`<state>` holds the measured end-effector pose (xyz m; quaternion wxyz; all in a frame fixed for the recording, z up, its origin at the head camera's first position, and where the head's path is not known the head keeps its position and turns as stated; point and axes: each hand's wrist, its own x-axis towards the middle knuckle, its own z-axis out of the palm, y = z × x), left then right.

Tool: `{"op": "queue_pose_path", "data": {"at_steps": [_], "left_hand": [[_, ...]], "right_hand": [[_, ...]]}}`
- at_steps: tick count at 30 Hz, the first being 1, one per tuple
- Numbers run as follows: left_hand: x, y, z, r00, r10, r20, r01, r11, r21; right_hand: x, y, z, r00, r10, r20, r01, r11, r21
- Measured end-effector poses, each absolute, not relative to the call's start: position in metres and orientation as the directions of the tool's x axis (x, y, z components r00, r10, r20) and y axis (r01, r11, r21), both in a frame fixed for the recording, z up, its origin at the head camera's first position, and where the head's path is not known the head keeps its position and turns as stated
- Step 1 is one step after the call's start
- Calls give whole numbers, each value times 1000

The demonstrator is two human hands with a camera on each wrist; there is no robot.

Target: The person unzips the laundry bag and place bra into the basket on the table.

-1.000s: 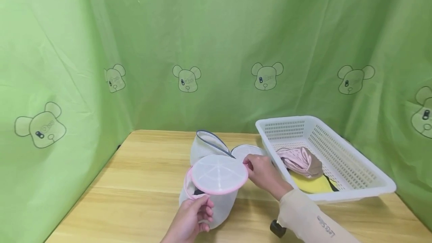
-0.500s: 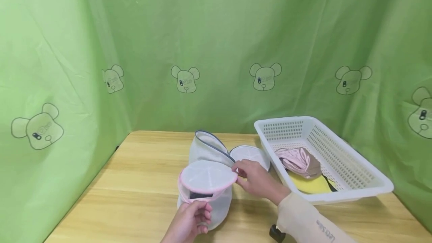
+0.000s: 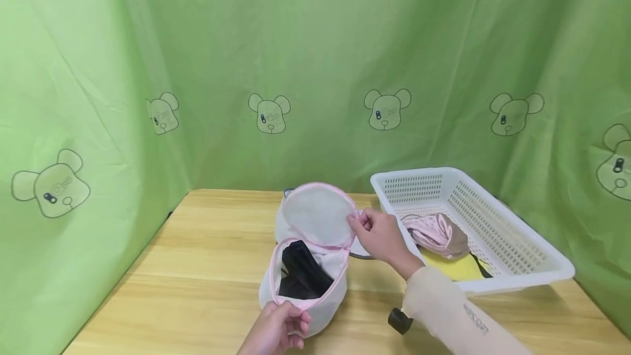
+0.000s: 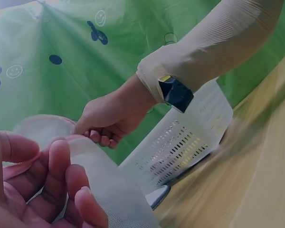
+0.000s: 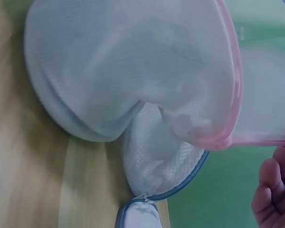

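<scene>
A white mesh laundry bag (image 3: 320, 311) with pink trim stands on the table, its round lid (image 3: 317, 215) raised and tipped back. Black cloth (image 3: 303, 273) and some white fabric show inside the mouth. My left hand (image 3: 278, 327) pinches the pink rim at the near side; the left wrist view shows thumb and forefinger on that edge. On the lid's right edge, my right hand (image 3: 382, 237) pinches the pink trim. Behind it is a second mesh bag with blue trim (image 5: 161, 152), partly hidden by the lid in the head view.
A white perforated basket (image 3: 517, 284) at the right holds a pink and brown bundled cloth (image 3: 439, 234) and a yellow piece (image 3: 453, 267) with a black strap. A black object (image 3: 399, 320) shows beside the right sleeve. Green printed curtain (image 3: 315, 70) surrounds the wooden table (image 3: 197, 267).
The pink-trimmed lid has swung up and back from over the mouth, exposing the black cloth. My right hand rose with it, while my left hand stayed at the near rim.
</scene>
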<state>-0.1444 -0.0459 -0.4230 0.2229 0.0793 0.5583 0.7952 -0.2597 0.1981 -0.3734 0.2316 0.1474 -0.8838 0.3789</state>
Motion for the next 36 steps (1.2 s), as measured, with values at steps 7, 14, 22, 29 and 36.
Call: {"op": "queue_pose_path", "data": {"at_steps": [7,14,22,29,36], "left_hand": [[-144,-48,-424,-877,467,-114,-262,-265,928],[-143,-49,-427,-874,468,-127,-276,-265,924],[-144,-48,-429,-878,463,-125,-271,-263,926],[-144,-45,-430,-876,465,-127,-273,-263,925],[-143,-45,-429,-873,476,-104,-255,-264,930]], "right_hand": [[-272,201,-375,-883,46,468,-311,689,-655],[-274,207,-378,-927,92,362,-193,713,-675],[-274,209,-383,-950,56,308,-155,773,-616],[-265,193,-376,-929,-5,371,-232,788,-570],[-252,169,-372,-891,-242,385,-427,737,-524]]}}
